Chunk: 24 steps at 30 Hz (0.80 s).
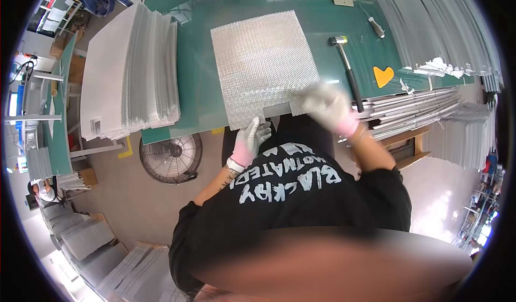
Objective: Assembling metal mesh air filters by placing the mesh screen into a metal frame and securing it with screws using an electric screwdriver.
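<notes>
A silvery honeycomb-mesh panel (263,60) lies flat on the green tabletop in front of me, with a rectangular notch in its near edge. My left hand (251,140), in a white and pink glove, is at the panel's near edge, left of the notch. Its fingers are apart, one stretched toward the mesh, and nothing shows in its grasp. Over the panel's near right corner is my right hand (329,107), gloved alike and smeared by motion. Whether it holds anything cannot be made out.
Stacked mesh panels (153,70) stand left, more sheets (430,22) far right. A mallet (348,68), yellow scraper (384,77) and screwdriver (376,26) lie right of the panel. Metal strips (403,108) sit beside the table's right near edge. A floor fan (171,159) stands lower left.
</notes>
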### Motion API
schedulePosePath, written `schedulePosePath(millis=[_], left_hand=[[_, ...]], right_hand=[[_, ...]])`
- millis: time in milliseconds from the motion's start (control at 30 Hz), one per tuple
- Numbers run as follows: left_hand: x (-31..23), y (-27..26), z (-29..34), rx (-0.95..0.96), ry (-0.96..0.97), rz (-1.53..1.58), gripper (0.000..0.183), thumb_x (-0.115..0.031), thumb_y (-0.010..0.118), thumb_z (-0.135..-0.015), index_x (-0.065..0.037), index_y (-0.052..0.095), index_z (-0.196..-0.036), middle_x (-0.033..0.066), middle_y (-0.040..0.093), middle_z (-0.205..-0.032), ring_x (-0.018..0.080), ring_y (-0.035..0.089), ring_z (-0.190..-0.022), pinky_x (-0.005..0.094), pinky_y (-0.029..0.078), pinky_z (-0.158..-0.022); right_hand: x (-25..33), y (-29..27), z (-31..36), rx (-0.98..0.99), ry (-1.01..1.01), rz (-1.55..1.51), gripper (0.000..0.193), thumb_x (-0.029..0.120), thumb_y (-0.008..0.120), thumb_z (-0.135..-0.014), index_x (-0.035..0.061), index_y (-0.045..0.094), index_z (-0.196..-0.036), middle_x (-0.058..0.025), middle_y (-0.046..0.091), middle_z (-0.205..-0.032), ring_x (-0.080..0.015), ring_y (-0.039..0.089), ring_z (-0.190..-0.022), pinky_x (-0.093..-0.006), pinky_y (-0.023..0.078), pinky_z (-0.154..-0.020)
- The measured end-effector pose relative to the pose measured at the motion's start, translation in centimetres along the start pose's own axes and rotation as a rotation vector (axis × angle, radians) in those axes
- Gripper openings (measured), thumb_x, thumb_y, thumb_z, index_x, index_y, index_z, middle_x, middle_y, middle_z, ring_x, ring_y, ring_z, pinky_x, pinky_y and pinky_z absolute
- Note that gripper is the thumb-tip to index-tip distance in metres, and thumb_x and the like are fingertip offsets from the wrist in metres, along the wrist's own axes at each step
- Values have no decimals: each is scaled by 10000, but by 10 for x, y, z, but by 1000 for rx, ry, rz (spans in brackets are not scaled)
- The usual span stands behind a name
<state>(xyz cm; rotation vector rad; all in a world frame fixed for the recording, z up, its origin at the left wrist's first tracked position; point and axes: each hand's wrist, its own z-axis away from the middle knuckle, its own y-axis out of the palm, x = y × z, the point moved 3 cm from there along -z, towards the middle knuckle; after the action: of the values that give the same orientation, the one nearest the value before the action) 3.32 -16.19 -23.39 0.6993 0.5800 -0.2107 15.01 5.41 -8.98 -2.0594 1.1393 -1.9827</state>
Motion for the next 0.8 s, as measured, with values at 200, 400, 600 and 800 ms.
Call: schedulePosePath(millis=[200,400,600,800], left_hand=[[9,-7,-5,-29,171,-105,407,-276,559,-1006,92,578,-1178,191,645,-1095,240,636,-992,362,532,-855],[6,-3,-3,60,170,-55,350,-242,533,-1018,80,585,-1144,174,660,-1100,245,670,-960,384,544,-856],[12,-2,-3,75,217,-24,310,-216,560,-1006,77,613,-1090,167,671,-1048,226,680,-920,350,557,-832],[20,-8,2,55,202,-181,343,-186,501,-1030,104,550,-1205,162,659,-1041,186,664,-906,323,537,-825]], right_hand=[[-61,149,96,-63,616,-966,285,123,567,-980,-65,583,-1195,-124,668,-1110,-188,668,-1011,-306,564,-856],[-94,144,105,-128,654,-1301,331,207,531,-1013,-12,535,-1261,-136,638,-1178,-220,666,-984,-370,566,-842],[-86,147,87,3,649,-1250,299,191,538,-1006,-27,558,-1209,-131,669,-1086,-209,690,-881,-347,585,-778],[-68,137,77,-129,613,-972,257,171,565,-983,-60,623,-1081,-112,696,-941,-165,686,-752,-313,587,-684]])
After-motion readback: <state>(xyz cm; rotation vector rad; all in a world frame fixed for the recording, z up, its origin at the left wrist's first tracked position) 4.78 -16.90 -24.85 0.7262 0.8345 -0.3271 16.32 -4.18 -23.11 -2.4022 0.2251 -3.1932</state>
